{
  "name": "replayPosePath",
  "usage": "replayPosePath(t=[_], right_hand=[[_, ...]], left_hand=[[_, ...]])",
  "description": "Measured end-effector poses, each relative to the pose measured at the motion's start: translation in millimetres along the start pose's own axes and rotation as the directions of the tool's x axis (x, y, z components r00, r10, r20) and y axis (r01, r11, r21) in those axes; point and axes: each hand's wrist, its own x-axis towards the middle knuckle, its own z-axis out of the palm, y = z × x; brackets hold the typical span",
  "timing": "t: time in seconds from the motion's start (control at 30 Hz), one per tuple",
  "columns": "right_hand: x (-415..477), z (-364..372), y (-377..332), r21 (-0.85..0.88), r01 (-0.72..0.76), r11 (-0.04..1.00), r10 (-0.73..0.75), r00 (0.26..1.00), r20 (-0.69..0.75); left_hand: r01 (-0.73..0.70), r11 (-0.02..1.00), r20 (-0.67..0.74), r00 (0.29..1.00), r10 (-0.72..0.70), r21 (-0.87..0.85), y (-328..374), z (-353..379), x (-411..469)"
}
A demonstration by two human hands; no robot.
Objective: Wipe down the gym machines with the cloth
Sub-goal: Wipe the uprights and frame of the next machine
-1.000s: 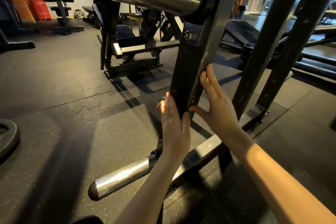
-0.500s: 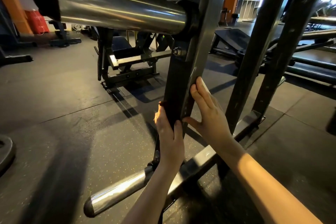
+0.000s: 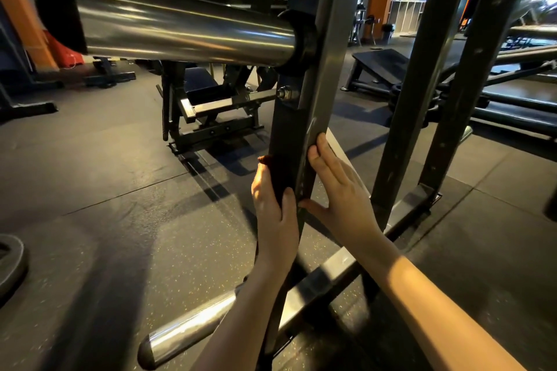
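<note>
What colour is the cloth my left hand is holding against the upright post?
Dark reddish-brown cloth, barely showing above the left hand in the head view.

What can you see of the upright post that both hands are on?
The upright post is a dark-painted square metal tube, leaning slightly and scuffed pale along one edge. Bolts stud its side, and a chrome weight sleeve juts from it. The left hand grips it through a dark cloth. The right hand lies flat against its other face.
</note>
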Motion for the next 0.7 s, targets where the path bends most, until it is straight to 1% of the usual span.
replayPosePath(t=[0.1, 0.17, 0.23, 0.33, 0.37, 0.4, 0.43, 0.47, 0.53, 0.57, 0.6, 0.63, 0.67, 0.7], right_hand=[[0, -2, 2, -0.022, 0.0, 1.0, 0.001, 1.0, 0.03], [-2, -7, 2, -0.03, -0.016, 0.999, 0.018, 0.998, 0.057], [0, -16, -3, -0.01, -0.034, 0.999, 0.034, 0.998, 0.053], [3, -32, -17, 0.072, -0.109, 0.991, 0.11, 0.994, -0.006], [3, -37, -25, 0.139, -0.153, 0.978, 0.152, 0.988, 0.012], [3, -42, -34, 0.247, -0.222, 0.943, 0.214, 0.975, 0.061], [4, -46, -44, 0.376, -0.308, 0.874, 0.28, 0.951, 0.128], [4, -49, -52, 0.502, -0.382, 0.776, 0.338, 0.924, 0.18], [7, -57, -65, 0.698, -0.476, 0.534, 0.459, 0.857, 0.233], [8, -61, -67, 0.769, -0.503, 0.393, 0.51, 0.816, 0.273], [10, -64, -67, 0.818, -0.518, 0.25, 0.539, 0.777, 0.327], [11, -68, -64, 0.844, -0.524, 0.117, 0.548, 0.742, 0.386], [12, -72, -60, 0.857, -0.516, 0.003, 0.557, 0.712, 0.427], [14, -78, -55, 0.863, -0.498, -0.082, 0.572, 0.685, 0.45]], left_hand=[[-0.001, 0.999, -0.015, 1.0, 0.001, 0.034, 8, -2, -1], [0.047, 0.999, -0.016, 0.999, -0.046, 0.01, 14, -5, -4], [0.047, 0.999, -0.017, 0.999, -0.047, -0.025, 23, -9, -8], [0.016, 0.994, -0.049, 0.999, -0.022, -0.109, 38, -13, -19], [0.009, 0.989, -0.042, 0.999, -0.016, -0.149, 45, -14, -23], [-0.005, 0.984, -0.031, 1.0, 0.0, -0.179, 51, -14, -25], [-0.03, 0.98, -0.016, 0.999, 0.028, -0.199, 59, -13, -25], [-0.045, 0.974, 0.005, 0.999, 0.048, -0.221, 65, -12, -24], [-0.033, 0.964, 0.076, 0.996, 0.055, -0.264, 78, -9, -20], [-0.03, 0.967, 0.122, 0.991, 0.062, -0.252, 82, -7, -17], [-0.043, 0.978, 0.167, 0.983, 0.078, -0.204, 84, -5, -13], [-0.074, 0.99, 0.211, 0.973, 0.098, -0.119, 88, -5, -9], [-0.125, 0.992, 0.253, 0.959, 0.128, -0.028, 90, -5, -5], [-0.195, 0.979, 0.285, 0.944, 0.168, 0.067, 92, -7, 0]])
